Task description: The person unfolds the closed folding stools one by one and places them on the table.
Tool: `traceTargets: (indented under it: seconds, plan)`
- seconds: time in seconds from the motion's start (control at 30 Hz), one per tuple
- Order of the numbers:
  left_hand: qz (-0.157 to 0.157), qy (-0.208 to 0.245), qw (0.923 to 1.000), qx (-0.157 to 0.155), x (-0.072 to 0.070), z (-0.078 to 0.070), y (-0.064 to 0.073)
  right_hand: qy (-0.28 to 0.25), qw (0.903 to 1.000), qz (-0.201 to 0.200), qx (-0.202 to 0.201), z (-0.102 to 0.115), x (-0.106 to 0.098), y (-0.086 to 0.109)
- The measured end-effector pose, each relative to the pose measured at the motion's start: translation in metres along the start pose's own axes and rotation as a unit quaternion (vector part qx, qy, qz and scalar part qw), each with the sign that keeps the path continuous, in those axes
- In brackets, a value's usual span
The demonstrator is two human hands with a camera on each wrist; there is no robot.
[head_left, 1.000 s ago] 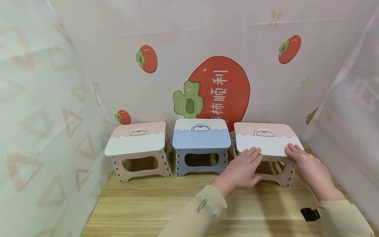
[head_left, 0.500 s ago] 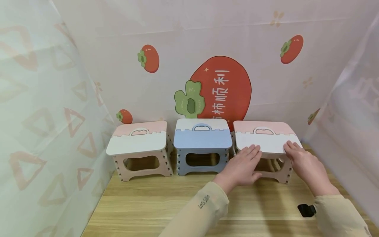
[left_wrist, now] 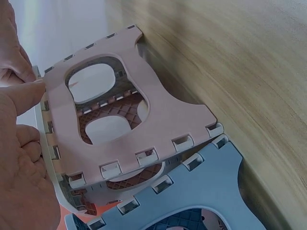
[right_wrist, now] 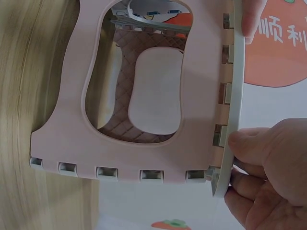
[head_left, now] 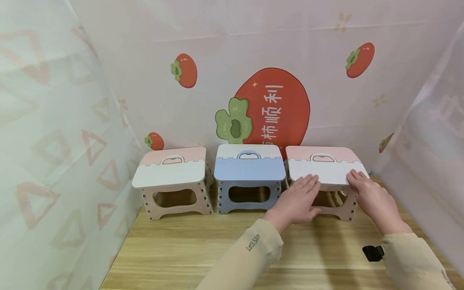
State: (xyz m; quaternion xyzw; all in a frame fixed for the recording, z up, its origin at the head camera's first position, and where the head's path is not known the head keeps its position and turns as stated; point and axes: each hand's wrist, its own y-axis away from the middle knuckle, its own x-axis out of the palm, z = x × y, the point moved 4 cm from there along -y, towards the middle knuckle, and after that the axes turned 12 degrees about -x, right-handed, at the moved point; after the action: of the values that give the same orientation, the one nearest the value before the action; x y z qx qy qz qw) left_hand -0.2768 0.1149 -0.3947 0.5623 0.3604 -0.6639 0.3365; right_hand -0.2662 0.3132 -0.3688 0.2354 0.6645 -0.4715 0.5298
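In the head view, a pink and white folding stool (head_left: 322,171) stands unfolded at the right. My left hand (head_left: 295,201) lies on the left part of its front edge, fingers extended over the seat and thumb low in front. My right hand (head_left: 373,195) rests at its right front corner. In the right wrist view, that thumb (right_wrist: 249,146) touches the seat edge and the other fingers bend beside the corner. Left of it stands a blue and white folding stool (head_left: 249,171), then another pink and white folding stool (head_left: 170,173).
The stools stand in a row on a wooden table (head_left: 174,249). Behind them hangs a white backdrop (head_left: 145,88) with printed persimmons. Patterned sheets also hang at left and right. A black device (head_left: 373,253) is strapped near the right cuff.
The right pink stool has slid slightly back and left, narrowing its gap to the blue stool. Both hands moved with it. The whole view has shifted slightly.
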Motion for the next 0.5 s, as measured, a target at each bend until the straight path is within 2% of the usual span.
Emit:
traceTargets:
  seconds: [0.5]
  plan:
    - [-0.001,-0.017,0.9998,-0.007,0.0024,-0.0002,-0.0009,-0.007,1.0,0.001,0.0,-0.0029,0.0029,-0.0032]
